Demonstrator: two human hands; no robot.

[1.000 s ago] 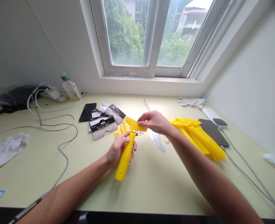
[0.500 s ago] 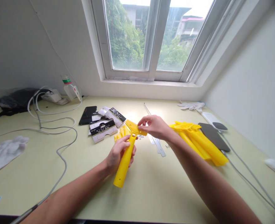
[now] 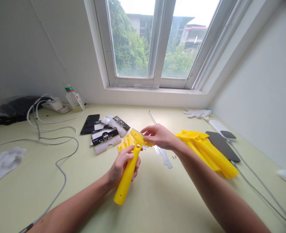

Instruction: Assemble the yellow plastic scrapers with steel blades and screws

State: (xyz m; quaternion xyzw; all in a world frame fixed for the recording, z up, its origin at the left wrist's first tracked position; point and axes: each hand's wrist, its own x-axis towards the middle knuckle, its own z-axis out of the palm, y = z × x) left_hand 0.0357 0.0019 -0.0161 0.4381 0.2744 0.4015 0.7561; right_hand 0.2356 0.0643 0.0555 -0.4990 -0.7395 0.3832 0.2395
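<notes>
My left hand [image 3: 123,164] is wrapped around the handle of a yellow scraper [image 3: 126,181], which is tilted with its wide head pointing away from me. At the right end of that head, my right hand [image 3: 161,137] pinches with thumb and fingers. A thin grey edge runs along the far side of the head; the fingers partly hide it. Just beyond the scraper are small yellow plastic parts [image 3: 128,141] and tiny metal nuts [image 3: 145,148]. Flat metal blades [image 3: 165,160] lie under and beside my right hand, with small screws [image 3: 174,157] close by.
Several yellow scraper handles [image 3: 206,149] are piled at the right by a dark pad [image 3: 222,145]. Printed cards [image 3: 106,140] and a black phone [image 3: 89,124] lie left of centre. Behind are a screwdriver [image 3: 153,117], gloves [image 3: 198,114] and a bottle [image 3: 73,98]. A cable [image 3: 64,174] loops across the left.
The scraper's handle end has swung slightly left and toward me. My right fingers have settled on the head's right end, and a grey edge now shows along it. The view has tilted slightly.
</notes>
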